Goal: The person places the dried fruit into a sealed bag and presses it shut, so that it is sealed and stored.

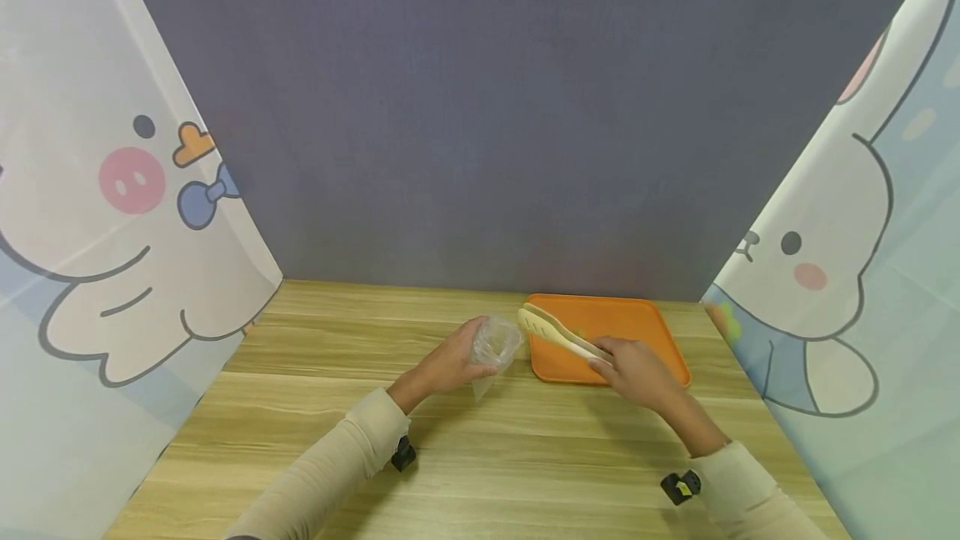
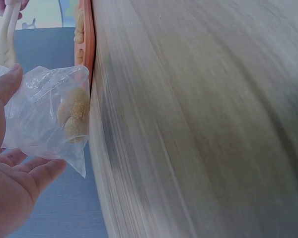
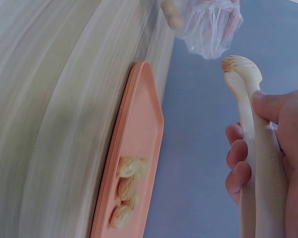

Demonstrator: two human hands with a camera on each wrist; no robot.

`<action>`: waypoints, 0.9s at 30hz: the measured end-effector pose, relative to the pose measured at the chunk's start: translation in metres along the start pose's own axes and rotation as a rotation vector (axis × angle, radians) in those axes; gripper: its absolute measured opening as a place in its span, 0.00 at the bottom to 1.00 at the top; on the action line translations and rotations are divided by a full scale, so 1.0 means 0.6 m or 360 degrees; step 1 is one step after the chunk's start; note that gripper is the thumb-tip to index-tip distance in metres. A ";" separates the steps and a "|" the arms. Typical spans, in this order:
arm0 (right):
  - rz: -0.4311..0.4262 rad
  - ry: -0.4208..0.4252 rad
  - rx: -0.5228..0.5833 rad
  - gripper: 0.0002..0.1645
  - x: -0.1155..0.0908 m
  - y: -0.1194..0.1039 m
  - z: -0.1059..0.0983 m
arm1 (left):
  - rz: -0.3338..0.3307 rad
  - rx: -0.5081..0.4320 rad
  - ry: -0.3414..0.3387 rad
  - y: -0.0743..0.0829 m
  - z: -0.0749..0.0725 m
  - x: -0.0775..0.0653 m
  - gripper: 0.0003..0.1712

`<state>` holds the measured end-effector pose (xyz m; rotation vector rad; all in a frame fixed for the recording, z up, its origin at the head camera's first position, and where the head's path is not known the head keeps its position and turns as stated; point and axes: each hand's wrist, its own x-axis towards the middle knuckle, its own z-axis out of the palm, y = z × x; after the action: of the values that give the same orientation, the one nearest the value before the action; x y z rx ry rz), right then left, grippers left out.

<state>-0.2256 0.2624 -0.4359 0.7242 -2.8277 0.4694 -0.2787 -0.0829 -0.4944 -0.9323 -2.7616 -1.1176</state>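
Evidently the left hand serves as a bag holder, its thumb and fingers grasping the clear plastic bag from either side, presumably so that the top is spread towards the tongs; brown lumpy pieces lie low inside it; the fingers of the right hand are wrapped round the cream tongs partway along their arms, a grip that likely gives reach and lets a light squeeze govern the tips; at those tips the right wrist view shows one brown piece, near the bag but apart from it; more pieces sit in a loose group on the orange tray, which lies just to the right of the bag, perhaps so placed to keep the carry short; all this is on a wood-grained bench, banded in yellowish brown, with a plain dark grey backdrop behind it; pale panels flank it, the left panel printed with a pink-cheeked cartoon creature, the right panel with a white rabbit.
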 end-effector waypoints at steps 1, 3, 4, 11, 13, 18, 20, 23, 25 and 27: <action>-0.0004 -0.0003 -0.0002 0.17 0.001 -0.003 0.000 | 0.0002 0.0000 -0.0002 0.000 0.000 0.000 0.53; -0.0014 -0.0007 -0.0007 0.19 0.002 -0.008 0.000 | 0.0006 -0.0012 -0.0003 0.001 0.001 0.000 0.53; -0.0022 -0.0008 -0.0003 0.19 0.003 -0.010 -0.001 | 0.0010 -0.0022 -0.0004 0.001 0.001 0.000 0.53; -0.0033 -0.0023 0.0008 0.20 0.005 -0.024 0.002 | 0.0009 -0.0061 -0.0010 0.002 0.000 0.000 0.52; -0.0040 -0.0024 0.0009 0.20 0.007 -0.027 0.003 | 0.0014 -0.0052 -0.0013 0.003 0.000 0.001 0.52; -0.0049 -0.0030 0.0010 0.20 0.012 -0.035 0.002 | 0.0024 -0.0033 -0.0015 0.003 -0.001 0.001 0.51; -0.0043 -0.0034 0.0005 0.20 0.013 -0.037 0.002 | 0.0024 -0.0039 -0.0015 0.003 -0.001 0.001 0.51; -0.0048 -0.0033 0.0004 0.19 0.015 -0.039 0.002 | 0.0030 -0.0045 -0.0010 0.005 -0.001 0.001 0.51; -0.0044 -0.0034 0.0008 0.19 0.016 -0.040 0.003 | 0.0034 -0.0037 -0.0005 0.006 -0.001 0.001 0.51; -0.0044 -0.0037 0.0020 0.19 0.017 -0.040 0.002 | 0.0035 -0.0026 -0.0002 0.006 -0.001 0.001 0.51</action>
<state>-0.2224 0.2374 -0.4285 0.7747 -2.8348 0.4782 -0.2773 -0.0811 -0.4913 -0.9633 -2.7403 -1.1387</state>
